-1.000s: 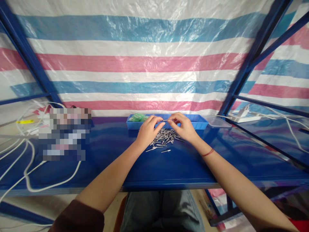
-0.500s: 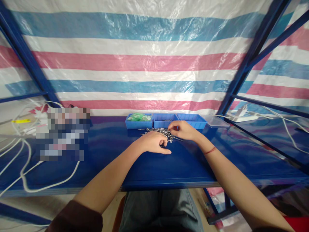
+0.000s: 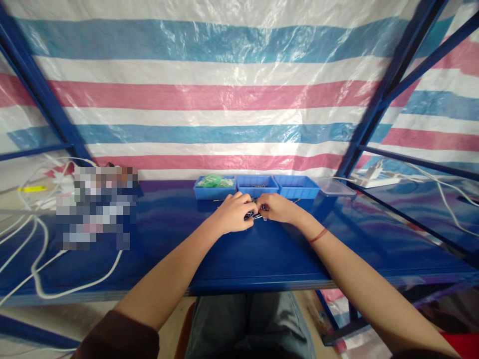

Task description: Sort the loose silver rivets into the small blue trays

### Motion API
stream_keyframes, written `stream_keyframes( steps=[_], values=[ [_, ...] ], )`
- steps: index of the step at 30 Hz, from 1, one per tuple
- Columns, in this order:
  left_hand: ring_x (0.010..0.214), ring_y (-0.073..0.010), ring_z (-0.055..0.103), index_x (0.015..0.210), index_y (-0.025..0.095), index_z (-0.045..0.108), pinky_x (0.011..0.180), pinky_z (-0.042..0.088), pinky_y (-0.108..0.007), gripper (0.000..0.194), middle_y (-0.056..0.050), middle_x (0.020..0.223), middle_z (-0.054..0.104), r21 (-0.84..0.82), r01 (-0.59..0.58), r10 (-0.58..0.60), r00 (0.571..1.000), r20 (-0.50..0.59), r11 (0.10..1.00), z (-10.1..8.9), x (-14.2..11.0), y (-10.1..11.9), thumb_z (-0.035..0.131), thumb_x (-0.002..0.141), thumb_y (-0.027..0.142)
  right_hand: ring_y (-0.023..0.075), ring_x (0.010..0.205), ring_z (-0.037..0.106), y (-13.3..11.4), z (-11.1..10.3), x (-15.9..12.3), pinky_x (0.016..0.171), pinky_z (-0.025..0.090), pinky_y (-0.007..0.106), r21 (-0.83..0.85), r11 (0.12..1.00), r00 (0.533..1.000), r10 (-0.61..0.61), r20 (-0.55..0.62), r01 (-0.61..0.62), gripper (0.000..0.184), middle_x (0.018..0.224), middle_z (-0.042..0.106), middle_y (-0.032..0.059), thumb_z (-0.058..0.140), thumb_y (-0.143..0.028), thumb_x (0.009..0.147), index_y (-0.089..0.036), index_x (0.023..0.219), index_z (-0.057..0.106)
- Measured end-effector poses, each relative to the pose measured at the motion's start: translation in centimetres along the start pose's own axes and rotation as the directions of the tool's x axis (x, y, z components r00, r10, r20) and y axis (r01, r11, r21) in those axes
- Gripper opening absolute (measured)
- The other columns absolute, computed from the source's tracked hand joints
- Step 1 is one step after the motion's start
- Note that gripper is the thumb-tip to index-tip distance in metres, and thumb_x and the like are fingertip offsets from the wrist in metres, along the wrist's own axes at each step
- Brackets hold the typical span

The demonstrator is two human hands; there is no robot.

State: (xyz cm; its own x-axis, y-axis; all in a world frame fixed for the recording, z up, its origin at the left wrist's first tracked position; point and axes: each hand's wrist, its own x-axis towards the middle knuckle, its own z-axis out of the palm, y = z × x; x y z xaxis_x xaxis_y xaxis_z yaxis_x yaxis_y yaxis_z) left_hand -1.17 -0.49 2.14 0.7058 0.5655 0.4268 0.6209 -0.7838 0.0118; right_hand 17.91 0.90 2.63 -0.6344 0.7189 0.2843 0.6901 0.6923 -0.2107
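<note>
Both hands have been brought together since half a second ago: the left hand (image 3: 234, 212) has been raised toward the middle blue bin (image 3: 267, 191) and its thumb turned in, while the right hand (image 3: 277, 207) has been shifted leftward, until the two sets of fingertips are almost or quite touching just on the near side of that bin. By the hands, most of the loose pile of metal pins (image 3: 257, 216) is covered; it is set on the table (image 3: 262, 259), on the near side of the same bin.

From the meeting fingertips, the visible pins are found directly below and toward the body, so neither hand can be judged clearly nearer. Their long axes are mixed, though those glimpsed between the hands appear to be laid roughly crosswise, along the length of the bin's front wall. In the left hand, fingers are curved and thumb is kept apart from them; in the right, thumb and fingers are bent close together. Whether a pin is pinched by either cannot be told, since the contact is hidden. More metal pieces are held inside the middle blue bin.
</note>
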Motion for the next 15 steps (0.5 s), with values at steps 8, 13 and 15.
stream_keyframes(
  steps=[8, 13, 15],
  values=[
    [0.097, -0.0227, 0.048, 0.1, 0.028, 0.063, 0.078, 0.038, -0.035, 0.025, -0.004, 0.104, 0.056, 0.056, 0.099, -0.103, 0.992, 0.073, 0.993, 0.69, -0.09, -0.24, 0.053, 0.077, 0.033, 0.0113, 0.066, 0.054, 0.05, -0.07, -0.15, 0.063, 0.038, 0.021, -0.003, 1.0, 1.0, -0.002, -0.002, 0.002, 0.012, 0.078, 0.06, 0.004, 0.055, -0.011, 0.07, -0.015, 0.075, 0.065],
    [0.099, -0.0226, 0.048, 0.105, 0.027, 0.061, 0.079, 0.039, -0.035, 0.029, -0.004, 0.107, 0.056, 0.067, 0.108, -0.115, 0.986, 0.122, 0.992, 0.6, -0.03, -0.12, 0.049, 0.08, 0.036, 0.0119, 0.066, 0.055, -0.01, -0.01, -0.06, 0.063, 0.038, 0.021, -0.005, 1.0, 0.999, 0.013, 0.034, -0.012, 0.011, 0.077, 0.061, 0.0041, 0.056, -0.015, 0.073, -0.016, 0.075, 0.067],
    [0.099, -0.0228, 0.049, 0.106, 0.026, 0.061, 0.079, 0.039, -0.036, 0.03, -0.004, 0.108, 0.056, 0.065, 0.114, -0.121, 0.984, 0.13, 0.991, 0.58, -0.04, -0.06, 0.048, 0.081, 0.037, 0.0125, 0.067, 0.055, 0.0, 0.01, -0.05, 0.063, 0.038, 0.022, -0.006, 1.0, 0.999, 0.015, 0.034, -0.015, 0.011, 0.076, 0.061, 0.004, 0.056, -0.017, 0.073, -0.016, 0.075, 0.067]
  ],
)
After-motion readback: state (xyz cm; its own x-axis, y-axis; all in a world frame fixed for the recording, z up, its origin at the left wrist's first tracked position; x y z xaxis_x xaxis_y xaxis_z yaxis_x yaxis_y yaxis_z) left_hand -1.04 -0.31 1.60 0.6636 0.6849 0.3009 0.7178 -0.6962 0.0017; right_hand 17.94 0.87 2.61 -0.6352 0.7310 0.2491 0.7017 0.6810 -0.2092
